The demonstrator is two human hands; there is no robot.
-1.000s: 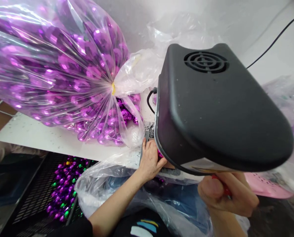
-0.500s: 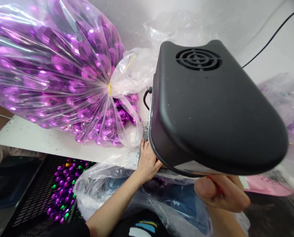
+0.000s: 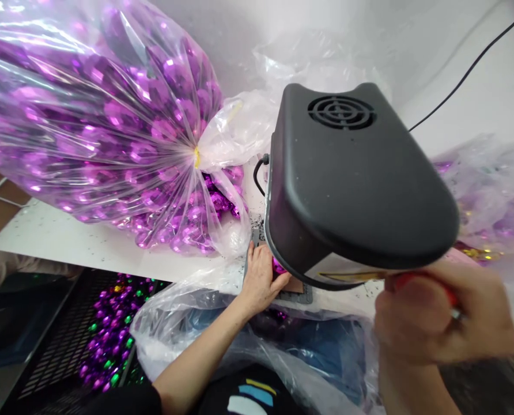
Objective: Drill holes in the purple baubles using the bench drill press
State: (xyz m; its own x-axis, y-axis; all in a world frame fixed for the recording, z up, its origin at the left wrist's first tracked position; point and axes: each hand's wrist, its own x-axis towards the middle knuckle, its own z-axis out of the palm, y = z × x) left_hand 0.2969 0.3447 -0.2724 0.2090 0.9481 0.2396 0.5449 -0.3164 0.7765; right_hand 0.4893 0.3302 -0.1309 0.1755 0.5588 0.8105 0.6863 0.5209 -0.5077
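My left hand (image 3: 260,278) rests at the base of a black machine (image 3: 352,178) on the white table (image 3: 67,242). Its fingers pinch a small purple bauble (image 3: 278,267) under the machine's front edge. My right hand (image 3: 438,314), blurred by motion, is closed round a red handle (image 3: 416,281) at the machine's lower right. A grey metal plate (image 3: 295,295) lies beneath the machine head. The space under the head is mostly hidden.
A big tied clear bag of purple baubles (image 3: 97,127) lies on the table to the left. A loose plastic bag (image 3: 188,323) hangs over my lap. Purple and green baubles fill a black crate (image 3: 105,334) below left. More bagged baubles (image 3: 490,202) sit at right. A black cable (image 3: 468,72) runs back right.
My right hand has swung to the right and up with the red handle. The machine head has tipped up a little, showing the purple bauble at my left fingers. The left hand stays put.
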